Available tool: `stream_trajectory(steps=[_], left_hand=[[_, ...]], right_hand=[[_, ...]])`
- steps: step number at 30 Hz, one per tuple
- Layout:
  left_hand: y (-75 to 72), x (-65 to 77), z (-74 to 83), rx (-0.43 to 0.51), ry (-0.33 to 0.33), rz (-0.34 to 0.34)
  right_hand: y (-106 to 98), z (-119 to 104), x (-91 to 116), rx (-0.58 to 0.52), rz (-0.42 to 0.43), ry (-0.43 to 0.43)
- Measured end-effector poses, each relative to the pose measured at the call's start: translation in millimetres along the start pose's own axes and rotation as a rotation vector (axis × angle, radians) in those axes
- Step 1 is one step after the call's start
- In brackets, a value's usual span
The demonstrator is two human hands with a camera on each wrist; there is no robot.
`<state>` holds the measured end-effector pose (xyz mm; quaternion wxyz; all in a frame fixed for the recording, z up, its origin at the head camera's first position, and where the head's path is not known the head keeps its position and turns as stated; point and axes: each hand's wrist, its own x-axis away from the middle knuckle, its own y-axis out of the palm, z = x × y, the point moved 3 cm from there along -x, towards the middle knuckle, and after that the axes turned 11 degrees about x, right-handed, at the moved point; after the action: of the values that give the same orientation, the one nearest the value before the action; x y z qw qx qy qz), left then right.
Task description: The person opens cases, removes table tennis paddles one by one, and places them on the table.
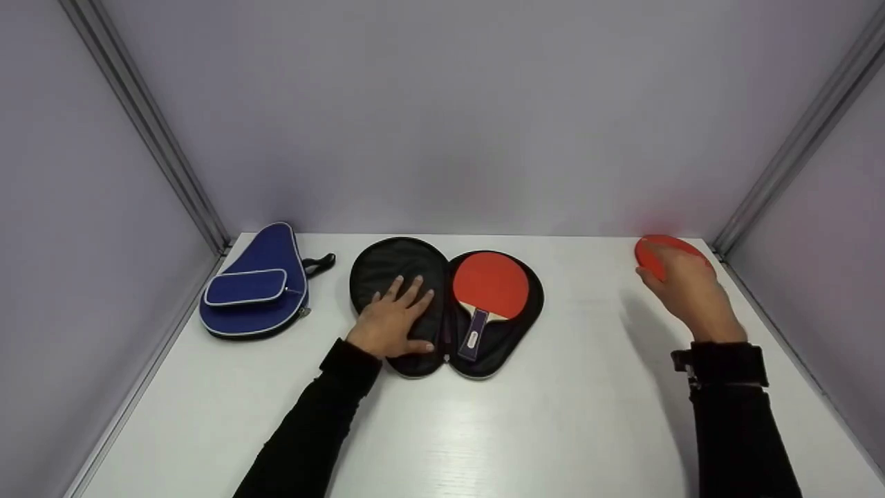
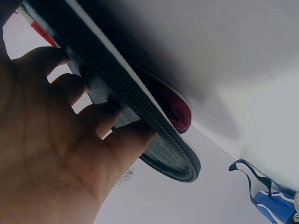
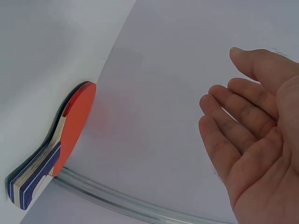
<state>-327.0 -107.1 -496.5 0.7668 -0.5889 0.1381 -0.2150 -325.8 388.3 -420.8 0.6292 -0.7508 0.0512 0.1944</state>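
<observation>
Paddle (image 3: 71, 133) lies at the far right of the desk (image 1: 574, 387), near the right hand (image 1: 684, 287), whose fingers extend loosely, holding nothing; the left hand (image 1: 390, 324) spreads its fingers over the case (image 1: 387, 259). Gripping the handle (image 3: 35, 176) seems surest (left fingers steadying the case).

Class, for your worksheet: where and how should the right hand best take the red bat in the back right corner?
Probably by the handle, the right hand coming from above its free end. In the right wrist view, the handle is narrow, uncovered and thicker than the broad, flat blade.
</observation>
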Motion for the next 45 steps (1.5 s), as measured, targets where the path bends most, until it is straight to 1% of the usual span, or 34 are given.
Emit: stream_trajectory(steps=[3,7,16,19,20,22,23,24,26,27,28,29,30,35,36,37,40,43,45], left_hand=[[-0.6,0.2,0.6,-0.005,-0.002,-0.009],[-0.9,0.7,1.2,-0.016,-0.007,-0.011],[1.1,0.3,1.9,-0.071,0.012,0.0],[2.3,-0.3,1.0,-0.049,0.038,-0.007],[6.6,-2.1,-2.9,-0.034,0.056,0.005],[7.5,-2.8,-3.4,-0.007,0.075,0.002],[11.3,-4.9,-6.2,0.004,0.087,0.011],[11.7,-5.0,-5.7,0.007,0.089,0.008],[12.1,-4.0,-3.8,0.011,0.09,0.011],[8.4,-2.0,1.1,0.002,0.079,-0.002],[8.4,-1.2,3.2,-0.004,0.073,-0.005],[15.2,-3.8,-1.3,-0.027,0.086,0.016],[11.8,-1.0,3.8,-0.034,0.077,0.009],[9.4,4.0,13.0,-0.079,0.064,0.023],[2.4,8.0,20.2,-0.072,0.048,0.006],[2.3,8.4,20.7,-0.081,0.047,0.006],[5.6,6.5,17.6,-0.08,0.057,0.018],[22.9,-3.8,1.6,-0.068,0.089,0.058],[31.1,-9.6,-5.2,-0.068,0.091,0.055]], right_hand=[[-1,-12,0,0.014,0.001,-0.02],[0,-26,-3,0.011,-0.035,-0.034],[9,-59,-7,0.031,-0.062,-0.091],[11,-70,-6,0.051,-0.053,-0.111],[12,-73,-6,0.055,-0.045,-0.118],[12,-81,-5,0.064,-0.026,-0.137],[12,-85,-5,0.07,-0.018,-0.146],[13,-89,-4,0.074,-0.011,-0.157],[14,-97,-3,0.077,-0.003,-0.178],[15,-101,-3,0.078,-0.002,-0.19],[16,-105,-2,0.079,-0.002,-0.201],[17,-108,-1,0.08,-0.003,-0.209],[18,-112,-1,0.08,-0.003,-0.218],[25,-126,2,0.092,-0.004,-0.259],[27,-129,2,0.095,-0.005,-0.267],[29,-133,3,0.1,-0.008,-0.277],[36,-144,5,0.114,-0.006,-0.316],[42,-155,8,0.127,0.017,-0.368],[46,-162,10,0.134,0.033,-0.4]])
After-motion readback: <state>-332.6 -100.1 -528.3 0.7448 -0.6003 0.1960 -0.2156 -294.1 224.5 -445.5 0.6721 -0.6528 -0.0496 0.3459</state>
